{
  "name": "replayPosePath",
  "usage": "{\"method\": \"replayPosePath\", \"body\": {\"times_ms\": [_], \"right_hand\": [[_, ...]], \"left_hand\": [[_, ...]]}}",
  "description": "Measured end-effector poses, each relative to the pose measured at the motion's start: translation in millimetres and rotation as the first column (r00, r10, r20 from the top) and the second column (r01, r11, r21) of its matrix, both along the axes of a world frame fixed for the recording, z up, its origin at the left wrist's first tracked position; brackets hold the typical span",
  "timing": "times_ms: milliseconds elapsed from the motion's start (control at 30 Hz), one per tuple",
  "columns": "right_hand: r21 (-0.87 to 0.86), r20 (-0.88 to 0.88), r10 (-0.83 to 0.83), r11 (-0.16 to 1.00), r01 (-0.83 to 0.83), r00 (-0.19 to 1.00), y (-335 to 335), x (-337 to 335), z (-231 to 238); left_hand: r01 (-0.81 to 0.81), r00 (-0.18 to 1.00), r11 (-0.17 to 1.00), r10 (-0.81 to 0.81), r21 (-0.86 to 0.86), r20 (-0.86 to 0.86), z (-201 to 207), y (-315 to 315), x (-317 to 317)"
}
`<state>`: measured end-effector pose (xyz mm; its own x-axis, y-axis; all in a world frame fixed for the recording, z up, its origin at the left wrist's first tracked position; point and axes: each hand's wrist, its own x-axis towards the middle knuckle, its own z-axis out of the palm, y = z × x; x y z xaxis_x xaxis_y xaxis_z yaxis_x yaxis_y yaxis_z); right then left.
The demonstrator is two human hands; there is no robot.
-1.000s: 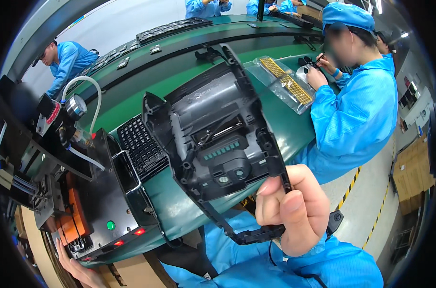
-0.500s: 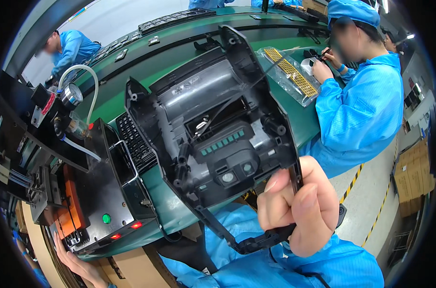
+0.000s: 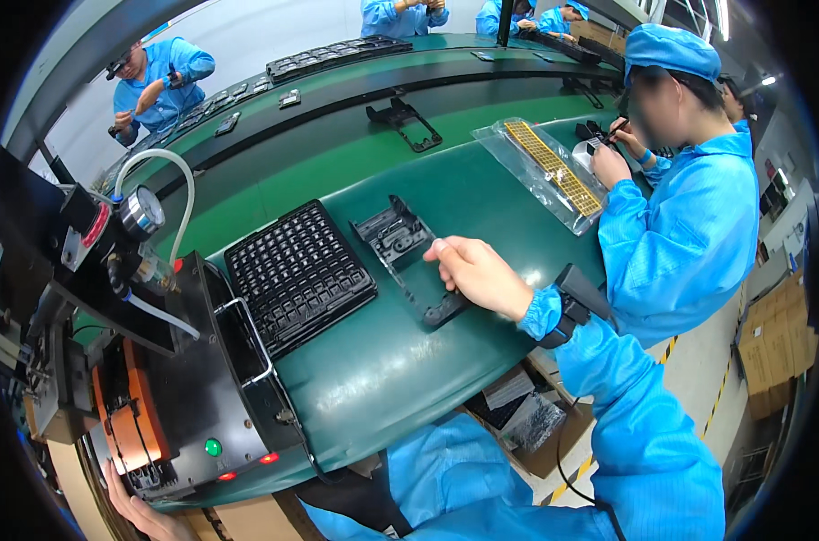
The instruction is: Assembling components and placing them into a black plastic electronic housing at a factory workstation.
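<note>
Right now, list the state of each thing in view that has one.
Black frame: hollow side up, apparently resting on the green worktop
Right hand: fingers curled at the frame's edge; grip unclear
Left hand: open, beside the machine
Red lamps: lit
Yellow strip: inside a clear bag
Gauge: reading too small to tell
Cardboard box: open, with packaging inside

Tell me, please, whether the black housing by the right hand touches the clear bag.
Apart: the head view shows green tabletop between black housing and clear bag.
</note>
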<state>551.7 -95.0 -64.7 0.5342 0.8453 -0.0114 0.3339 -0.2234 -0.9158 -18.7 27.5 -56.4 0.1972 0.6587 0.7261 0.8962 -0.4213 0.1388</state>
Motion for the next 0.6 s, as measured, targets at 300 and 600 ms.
{"method": "replayPosePath", "body": {"times_ms": [300,600], "right_hand": [[0.005,0.692,-0.217,0.955,0.296,0.689,152.5,149.8,9.2],[0.222,0.747,-0.339,0.938,0.266,0.572,193.7,147.7,5.0]], "left_hand": [[0.131,0.981,0.983,-0.148,0.131,0.129,23.2,-13.5,50.2],[0.067,0.990,0.991,-0.080,0.113,0.113,21.9,-18.5,46.4]]}}
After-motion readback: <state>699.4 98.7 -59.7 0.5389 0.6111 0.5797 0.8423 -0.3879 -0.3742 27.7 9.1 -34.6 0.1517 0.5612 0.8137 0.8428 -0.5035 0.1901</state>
